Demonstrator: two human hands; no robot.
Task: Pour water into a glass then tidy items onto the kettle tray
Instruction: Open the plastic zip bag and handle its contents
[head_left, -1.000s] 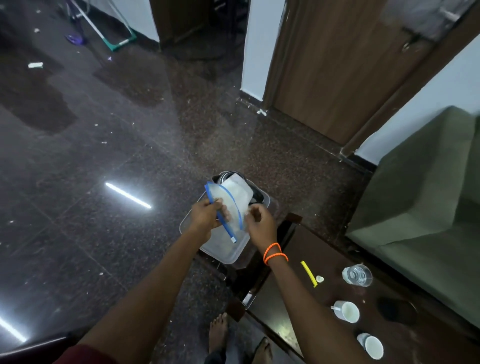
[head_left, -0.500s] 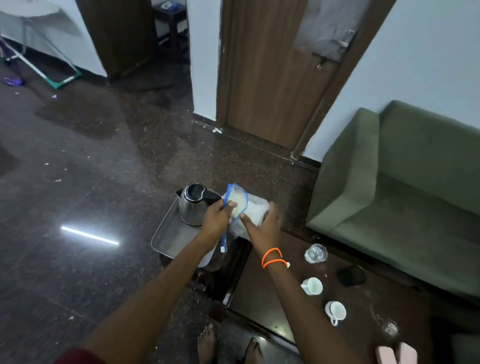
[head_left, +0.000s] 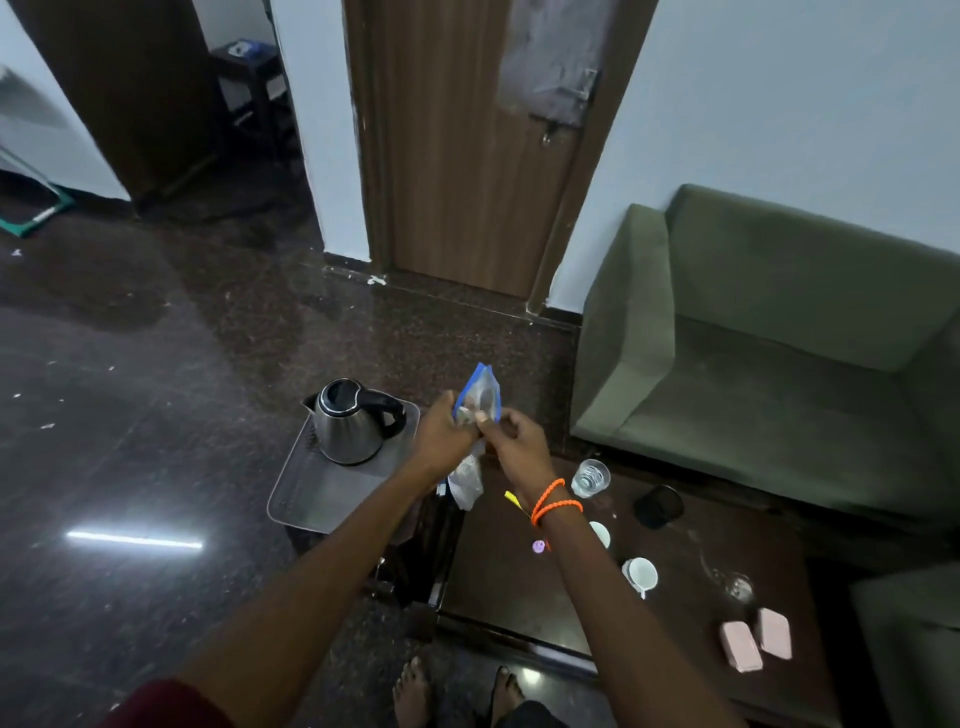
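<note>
Above the dark worktop (head_left: 519, 587), left hand (head_left: 441, 435) and right hand (head_left: 517, 441) both pinch a clear blue-edged plastic bag (head_left: 480, 397), likely sealing it; grey metal tray (head_left: 322, 493) at 9 o'clock.

a dark wooden desk (head_left: 519, 587) stands low on the speckled dark floor (head_left: 156, 389), beside a green sofa. on the desk lie a glass (head_left: 590, 477) with water, two white cups (head_left: 641, 574), a dark round object (head_left: 658, 506), a yellow stick (head_left: 514, 500) partly hidden, a small purple piece (head_left: 538, 545), an empty clear glass (head_left: 730, 577) and two pink blocks (head_left: 756, 640) side by side. left of the desk, a metal tray (head_left: 306, 493) carries a steel kettle (head_left: 349, 423).
</note>
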